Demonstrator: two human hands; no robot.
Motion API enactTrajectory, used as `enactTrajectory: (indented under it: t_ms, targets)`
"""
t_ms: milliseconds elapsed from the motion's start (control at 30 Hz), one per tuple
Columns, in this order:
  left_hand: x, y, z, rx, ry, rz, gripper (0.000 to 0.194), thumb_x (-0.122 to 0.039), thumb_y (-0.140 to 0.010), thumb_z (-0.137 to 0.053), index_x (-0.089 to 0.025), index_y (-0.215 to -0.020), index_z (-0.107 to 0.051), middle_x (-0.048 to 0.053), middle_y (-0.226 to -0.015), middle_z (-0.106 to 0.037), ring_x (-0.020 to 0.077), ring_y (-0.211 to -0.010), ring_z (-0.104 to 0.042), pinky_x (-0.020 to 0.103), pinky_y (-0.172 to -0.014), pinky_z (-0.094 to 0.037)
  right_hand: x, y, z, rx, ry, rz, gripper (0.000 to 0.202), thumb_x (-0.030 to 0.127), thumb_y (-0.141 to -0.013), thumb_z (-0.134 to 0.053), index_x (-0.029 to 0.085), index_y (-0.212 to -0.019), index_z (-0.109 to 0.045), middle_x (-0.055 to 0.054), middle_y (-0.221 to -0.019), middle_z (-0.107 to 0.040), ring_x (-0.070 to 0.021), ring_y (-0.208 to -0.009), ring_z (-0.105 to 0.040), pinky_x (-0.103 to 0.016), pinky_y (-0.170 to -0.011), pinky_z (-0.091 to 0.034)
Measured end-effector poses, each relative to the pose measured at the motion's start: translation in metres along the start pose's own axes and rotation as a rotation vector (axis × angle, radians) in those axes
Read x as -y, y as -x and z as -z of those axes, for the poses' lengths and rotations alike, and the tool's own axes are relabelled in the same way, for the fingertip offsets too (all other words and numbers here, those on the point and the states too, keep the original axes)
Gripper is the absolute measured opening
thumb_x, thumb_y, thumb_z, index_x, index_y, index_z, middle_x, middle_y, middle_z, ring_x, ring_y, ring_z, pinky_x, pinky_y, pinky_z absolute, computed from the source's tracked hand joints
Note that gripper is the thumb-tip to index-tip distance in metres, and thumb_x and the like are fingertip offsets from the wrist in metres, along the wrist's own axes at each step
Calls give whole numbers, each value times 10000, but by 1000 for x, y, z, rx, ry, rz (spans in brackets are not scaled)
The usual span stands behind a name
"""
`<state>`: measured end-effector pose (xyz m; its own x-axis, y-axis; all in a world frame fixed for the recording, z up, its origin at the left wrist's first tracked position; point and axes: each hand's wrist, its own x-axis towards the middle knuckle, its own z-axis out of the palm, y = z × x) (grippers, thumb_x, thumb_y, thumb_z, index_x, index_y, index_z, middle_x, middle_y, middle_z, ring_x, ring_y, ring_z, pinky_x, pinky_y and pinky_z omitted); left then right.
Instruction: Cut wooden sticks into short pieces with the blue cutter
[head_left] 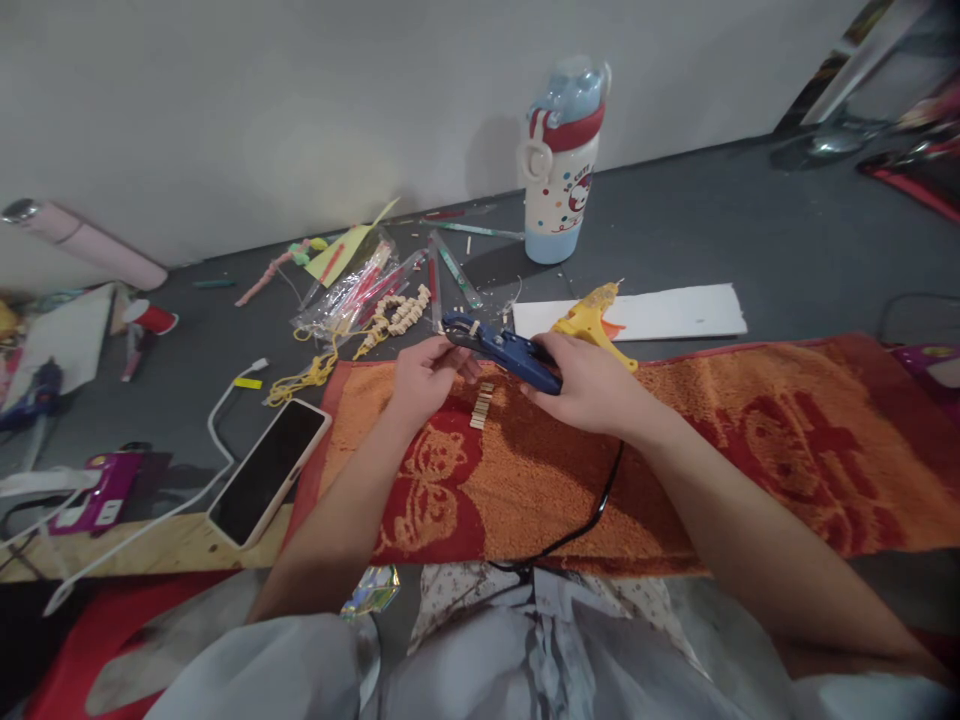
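Observation:
My right hand is wrapped round a dark blue tool with a black cord, held above the orange and red towel. The tool's front end points left, beside my left hand. The fingers of my left hand are bent together near that end; whatever they pinch is too small to make out. A short row of small pale sticks lies on the towel below the tool. Just behind my right hand, a yellow glue gun rests across a white strip.
A cartoon bottle stands at the back. Plastic packets, a string of pale beads and yellow cord lie behind my left hand. To the left are a phone, a white cable and a purple power strip.

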<state>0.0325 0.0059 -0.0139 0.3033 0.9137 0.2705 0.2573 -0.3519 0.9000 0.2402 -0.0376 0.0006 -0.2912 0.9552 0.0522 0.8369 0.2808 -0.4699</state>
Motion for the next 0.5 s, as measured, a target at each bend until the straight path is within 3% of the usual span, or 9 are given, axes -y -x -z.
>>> enactTrajectory:
  t_ms: [267, 500]
  targets:
    - [-4, 0, 0, 7, -88, 25, 233, -203, -822, -479, -162, -609, -566, -2, -527, -618, 102, -457, -564, 218, -492, -455, 0, 2, 1, 2, 26, -49, 278, 322, -743, -520, 166, -961, -597, -75, -795, -663, -206, -699, -596, -281, -597, -360]
    - [-4, 2, 1, 21, -14, 53, 221, -333, -813, -568, -181, -653, -560, -11, -532, -589, 101, -464, -538, 237, -498, -452, 4, 3, 0, -9, 55, -71, 296, 311, -708, -506, 162, -934, -624, -80, -753, -662, -200, -651, -581, -292, -583, -362]
